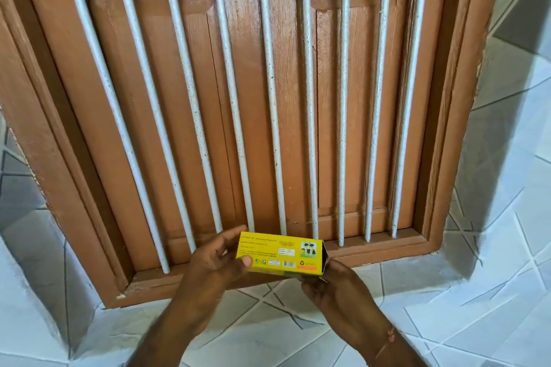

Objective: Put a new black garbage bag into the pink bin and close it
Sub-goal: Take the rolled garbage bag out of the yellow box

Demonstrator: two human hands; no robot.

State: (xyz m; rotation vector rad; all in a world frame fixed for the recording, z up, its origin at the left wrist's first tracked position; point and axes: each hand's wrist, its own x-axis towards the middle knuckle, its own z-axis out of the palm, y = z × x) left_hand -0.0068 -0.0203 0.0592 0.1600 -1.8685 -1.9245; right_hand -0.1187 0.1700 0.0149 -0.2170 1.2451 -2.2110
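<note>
A small yellow cardboard box of garbage bags (280,252) is held level in front of a brown window, its printed side with a barcode facing me. My left hand (219,262) grips its left end, thumb on the front. My right hand (331,283) holds the right end from below, where the end flap stands open and the inside looks dark. No black bag and no pink bin are in view.
A brown wooden window frame (447,128) with shut wooden shutters fills the view behind several white vertical bars (272,98). Its sill (372,250) runs just behind the box. Pale blue and white tiled wall (492,292) surrounds the window.
</note>
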